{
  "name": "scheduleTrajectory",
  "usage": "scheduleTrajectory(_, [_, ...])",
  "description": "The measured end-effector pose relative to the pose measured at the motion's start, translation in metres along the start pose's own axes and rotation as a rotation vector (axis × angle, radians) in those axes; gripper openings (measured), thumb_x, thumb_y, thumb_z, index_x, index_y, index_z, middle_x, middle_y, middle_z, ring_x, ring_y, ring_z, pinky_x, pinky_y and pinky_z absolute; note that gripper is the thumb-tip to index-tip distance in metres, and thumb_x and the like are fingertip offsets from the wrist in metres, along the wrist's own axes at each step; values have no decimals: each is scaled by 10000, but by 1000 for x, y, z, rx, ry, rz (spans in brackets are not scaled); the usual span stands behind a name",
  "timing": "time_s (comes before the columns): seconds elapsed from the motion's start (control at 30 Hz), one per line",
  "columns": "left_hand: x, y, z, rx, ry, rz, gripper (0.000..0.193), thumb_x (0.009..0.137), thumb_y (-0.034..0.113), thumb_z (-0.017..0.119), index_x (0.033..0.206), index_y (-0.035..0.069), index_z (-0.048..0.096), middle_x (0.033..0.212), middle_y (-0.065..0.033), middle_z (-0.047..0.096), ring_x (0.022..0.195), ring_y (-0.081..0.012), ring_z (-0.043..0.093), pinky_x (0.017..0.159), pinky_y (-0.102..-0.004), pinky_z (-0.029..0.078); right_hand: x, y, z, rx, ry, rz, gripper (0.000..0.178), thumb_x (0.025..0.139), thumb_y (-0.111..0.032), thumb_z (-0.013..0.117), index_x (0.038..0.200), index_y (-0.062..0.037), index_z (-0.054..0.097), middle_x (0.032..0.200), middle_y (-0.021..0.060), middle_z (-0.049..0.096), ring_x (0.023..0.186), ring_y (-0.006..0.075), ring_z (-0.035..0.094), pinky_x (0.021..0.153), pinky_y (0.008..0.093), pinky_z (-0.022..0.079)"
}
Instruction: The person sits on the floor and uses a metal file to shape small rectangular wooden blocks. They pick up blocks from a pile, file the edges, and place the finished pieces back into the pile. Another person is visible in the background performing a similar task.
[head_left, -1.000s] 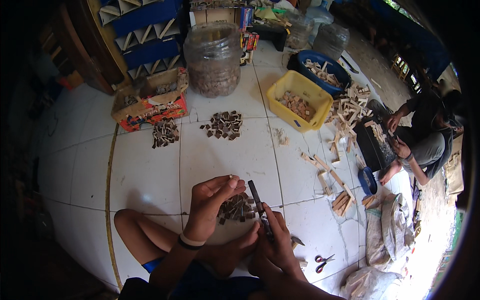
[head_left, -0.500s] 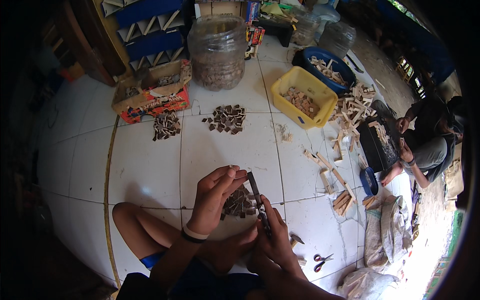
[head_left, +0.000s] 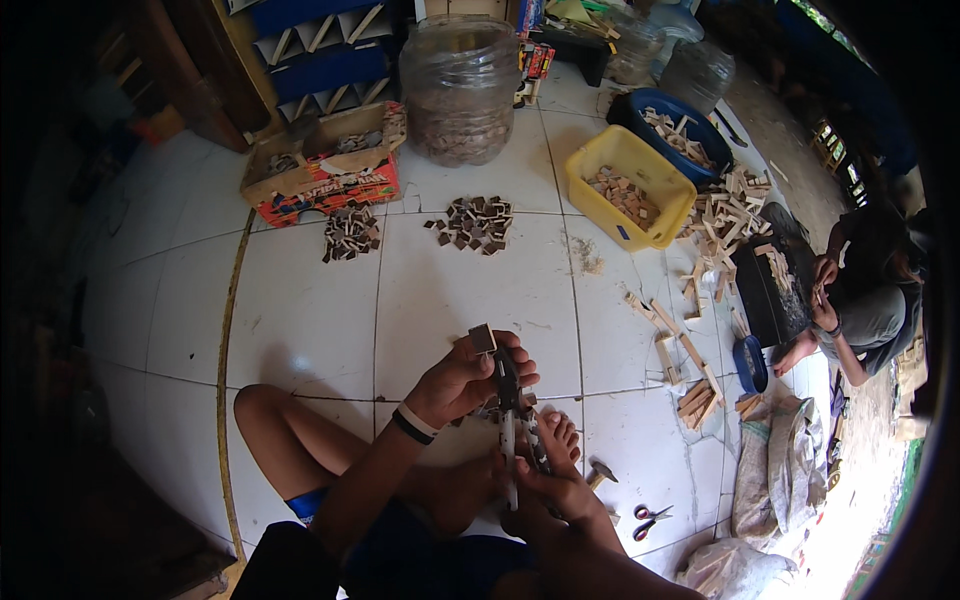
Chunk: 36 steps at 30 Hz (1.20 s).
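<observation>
My left hand holds a small square wooden tile with a dark rim, pinched at the fingertips. Its other fingers curl behind the dark head of a pair of pliers. Closed round the pliers' spotted handles is my right hand, low in front of me; the handles stand apart. Whether the jaws touch the tile, I cannot make out. Behind my hands, the near pile of dark tiles is mostly hidden. Two more piles, the left tile pile and the middle tile pile, lie farther off on the floor.
A hammer and scissors lie to my right. Beyond are wood strips, a yellow tub, a blue basin, a cardboard box and a clear plastic container. Another person sits at the right.
The left hand has turned and come down to the pliers' head, the tile now plainly visible in its fingers. The pliers' handles have spread. The view has shifted slightly.
</observation>
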<state>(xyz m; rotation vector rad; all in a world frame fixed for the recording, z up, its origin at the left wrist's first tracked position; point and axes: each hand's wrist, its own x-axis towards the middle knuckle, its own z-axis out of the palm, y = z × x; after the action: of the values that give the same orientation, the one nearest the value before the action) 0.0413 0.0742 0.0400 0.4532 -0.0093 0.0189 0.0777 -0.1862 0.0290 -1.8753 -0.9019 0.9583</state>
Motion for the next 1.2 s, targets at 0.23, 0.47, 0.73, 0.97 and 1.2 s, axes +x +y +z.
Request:
scheduleTrajectory(0.23, [-6, 15, -1, 42, 33, -81, 394, 905, 202, 855, 1220, 69, 660, 1159, -92, 725, 1204, -339, 697, 1101, -555, 552, 2, 22, 12, 44, 65, 23, 806, 933, -539, 696, 1648, -262, 446, 1359, 419, 359, 1275, 542, 340, 1134, 553, 272])
scheduleTrajectory(0.47, [-12, 28, -2, 56, -17, -146, 398, 901, 165, 851, 1237, 39, 678, 1135, -116, 741, 1185, -339, 710, 1088, -548, 552, 6, -1, 7, -328, 154, -124, 764, 932, -498, 707, 1633, -305, 471, 1339, 397, 371, 1224, 516, 369, 1068, 548, 314])
scheduleTrajectory(0.73, [-13, 29, 6, 99, 38, -106, 402, 911, 108, 830, 1262, 4, 663, 1083, -82, 717, 1111, -281, 698, 1171, -527, 489, 14, -42, -3, -225, 82, -39, 754, 975, -69, 637, 1664, -37, 332, 1506, 242, 524, 1367, 388, 433, 1189, 478, 264])
scheduleTrajectory(0.97, [-6, 21, 7, 91, 13, -42, 408, 903, 110, 842, 1251, 5, 658, 1024, -65, 696, 1103, -259, 683, 1185, -522, 479, 18, -50, -10, -320, 230, -204, 745, 912, 37, 591, 1627, -60, 404, 1240, 198, 642, 1038, 353, 536, 952, 430, 414])
scheduleTrajectory(1.2, [-6, 18, 9, 161, 82, -33, 382, 970, 179, 781, 1274, 3, 632, 1088, -89, 687, 1161, -290, 685, 1171, -518, 488, 19, -26, 8, -333, 294, -66, 807, 892, -194, 699, 1642, -337, 436, 1262, 295, 556, 1142, 497, 510, 1035, 569, 376])
